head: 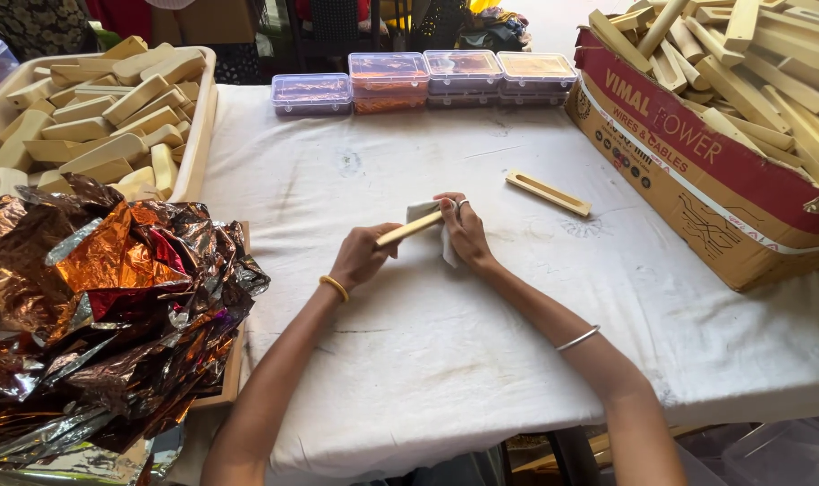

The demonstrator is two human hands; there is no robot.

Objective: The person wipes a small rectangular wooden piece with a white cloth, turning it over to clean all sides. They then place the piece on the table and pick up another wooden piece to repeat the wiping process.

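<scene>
Head view: we are holding a pale wooden stick (pixel 409 229) above the white tabletop (pixel 445 342), our left hand (pixel 360 256) clenching its near end, our right hand (pixel 466 232) pressing a small cloth (pixel 420 211) around its far end.

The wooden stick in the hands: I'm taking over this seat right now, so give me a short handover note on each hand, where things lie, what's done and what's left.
Left hand: grips the near end of the wooden stick.
Right hand: presses a pale cloth pad against the stick's far end.
Slotted wooden piece lies alone on the white tablecloth.
Cardboard box on the right is heaped with wooden pieces; plastic tray on the left holds more.
Crumpled foil sheets sit near left.
Done: cannot tell which pile is finished.
Left: the stick in hand, probably more.
</scene>
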